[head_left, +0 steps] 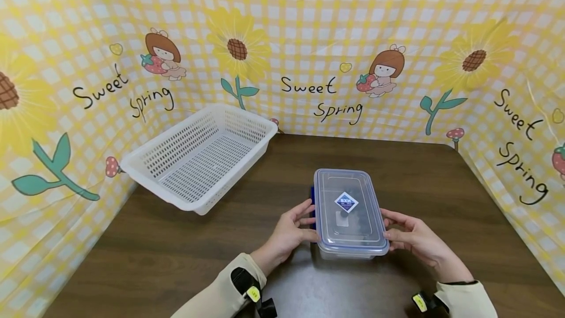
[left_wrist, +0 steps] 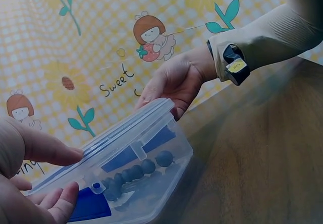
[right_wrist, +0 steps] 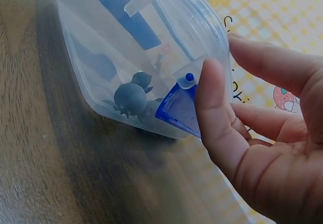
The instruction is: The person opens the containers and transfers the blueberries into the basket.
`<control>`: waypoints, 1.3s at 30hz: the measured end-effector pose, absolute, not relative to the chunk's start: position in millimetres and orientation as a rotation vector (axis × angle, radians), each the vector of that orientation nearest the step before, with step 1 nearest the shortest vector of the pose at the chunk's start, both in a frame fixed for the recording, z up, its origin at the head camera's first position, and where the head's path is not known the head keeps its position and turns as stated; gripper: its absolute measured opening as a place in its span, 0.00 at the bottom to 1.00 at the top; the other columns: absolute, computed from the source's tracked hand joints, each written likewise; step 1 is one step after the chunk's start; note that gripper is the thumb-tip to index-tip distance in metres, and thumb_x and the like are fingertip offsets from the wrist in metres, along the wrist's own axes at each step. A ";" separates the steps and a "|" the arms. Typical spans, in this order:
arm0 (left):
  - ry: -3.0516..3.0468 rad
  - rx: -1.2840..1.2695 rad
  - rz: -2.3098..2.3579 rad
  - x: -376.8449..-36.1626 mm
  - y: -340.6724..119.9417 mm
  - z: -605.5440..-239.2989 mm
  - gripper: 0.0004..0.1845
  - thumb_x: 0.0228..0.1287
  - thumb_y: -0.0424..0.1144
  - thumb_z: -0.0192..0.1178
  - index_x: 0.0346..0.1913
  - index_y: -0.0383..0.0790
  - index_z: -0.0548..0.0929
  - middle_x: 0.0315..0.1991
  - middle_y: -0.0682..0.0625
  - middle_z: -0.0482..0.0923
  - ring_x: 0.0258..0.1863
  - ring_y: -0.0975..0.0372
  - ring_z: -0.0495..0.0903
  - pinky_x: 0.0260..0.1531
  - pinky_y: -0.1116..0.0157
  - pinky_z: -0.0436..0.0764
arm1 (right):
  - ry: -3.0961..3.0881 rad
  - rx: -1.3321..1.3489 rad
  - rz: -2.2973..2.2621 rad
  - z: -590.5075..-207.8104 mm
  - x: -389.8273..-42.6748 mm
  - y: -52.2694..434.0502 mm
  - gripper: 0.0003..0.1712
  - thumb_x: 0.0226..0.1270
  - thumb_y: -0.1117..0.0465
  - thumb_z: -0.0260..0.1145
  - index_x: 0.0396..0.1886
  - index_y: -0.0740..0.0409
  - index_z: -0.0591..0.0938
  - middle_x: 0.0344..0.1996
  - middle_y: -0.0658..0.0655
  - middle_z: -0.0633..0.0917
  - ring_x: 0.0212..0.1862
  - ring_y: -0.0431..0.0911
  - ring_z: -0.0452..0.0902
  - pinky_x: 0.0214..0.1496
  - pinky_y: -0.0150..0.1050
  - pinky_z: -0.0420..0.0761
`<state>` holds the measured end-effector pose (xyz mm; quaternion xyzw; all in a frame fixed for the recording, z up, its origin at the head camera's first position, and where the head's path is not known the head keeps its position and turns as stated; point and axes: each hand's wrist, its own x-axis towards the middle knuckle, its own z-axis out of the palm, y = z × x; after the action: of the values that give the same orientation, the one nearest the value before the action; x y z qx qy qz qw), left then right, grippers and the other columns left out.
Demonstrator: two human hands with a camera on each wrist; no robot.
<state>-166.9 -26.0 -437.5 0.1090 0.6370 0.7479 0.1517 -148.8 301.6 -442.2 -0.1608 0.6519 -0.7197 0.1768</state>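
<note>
A clear plastic food storage box [head_left: 359,227] with a blue-edged lid and a diamond-shaped label stands in front of me. Round dark blue berries [right_wrist: 131,99], like blueberries, show through its wall in both wrist views. My left hand [head_left: 287,232] grips the left side, its fingers around a blue clip [left_wrist: 93,206] that sticks outward. On the opposite side my right hand [head_left: 417,242] holds the edge, thumb beside another blue clip [right_wrist: 176,110], also angled away from the wall. Whether the base touches the table fully, I cannot tell.
A white perforated plastic basket [head_left: 240,178] stands at the back left of the dark wooden table [head_left: 167,264]. Yellow checked cloth [head_left: 304,38] with printed flowers and figures surrounds the table at the back and sides.
</note>
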 end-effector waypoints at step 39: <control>1.791 0.430 2.204 -176.6 22.9 -405.8 0.50 0.42 0.08 0.65 0.73 0.26 0.60 0.67 0.35 0.69 0.51 0.44 0.81 0.43 0.62 0.87 | 1.592 -0.714 -2.202 -417.1 -148.2 349.4 0.35 0.73 0.83 0.42 0.71 0.53 0.73 0.46 0.53 0.79 0.49 0.43 0.82 0.48 0.36 0.86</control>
<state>-176.6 22.9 -405.8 0.1484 0.6180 0.7603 0.1343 -148.2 349.4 -417.1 -0.2506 0.5589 -0.7730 0.1653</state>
